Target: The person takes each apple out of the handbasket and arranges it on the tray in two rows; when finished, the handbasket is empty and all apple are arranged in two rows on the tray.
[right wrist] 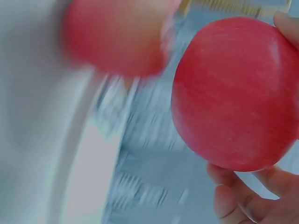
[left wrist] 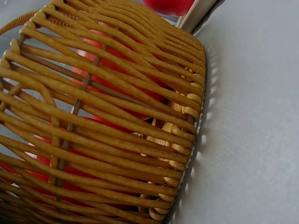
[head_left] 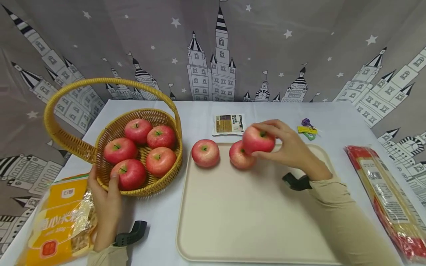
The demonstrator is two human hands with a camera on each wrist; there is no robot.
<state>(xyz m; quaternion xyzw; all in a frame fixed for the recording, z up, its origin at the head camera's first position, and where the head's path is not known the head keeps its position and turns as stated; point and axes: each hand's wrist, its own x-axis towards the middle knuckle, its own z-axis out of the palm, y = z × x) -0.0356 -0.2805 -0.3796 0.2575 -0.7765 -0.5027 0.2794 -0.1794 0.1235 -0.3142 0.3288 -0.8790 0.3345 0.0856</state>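
Observation:
My right hand holds a red apple between thumb and fingers, raised over the far part of a beige tray. Partly behind it, another apple sits on the tray, with one more apple to its left. The right wrist view shows the held apple close up, fingertips under it. At the left stands a yellow wicker basket with a tall arched handle and several apples inside. My left hand grips its near-left rim, thumb beside the nearest apple.
Left of the basket lies a yellow food bag. A small flat packet is behind the tray, and small wrapped candies lie at the back right. A long noodle pack borders the right side. Behind hangs a castle-print curtain.

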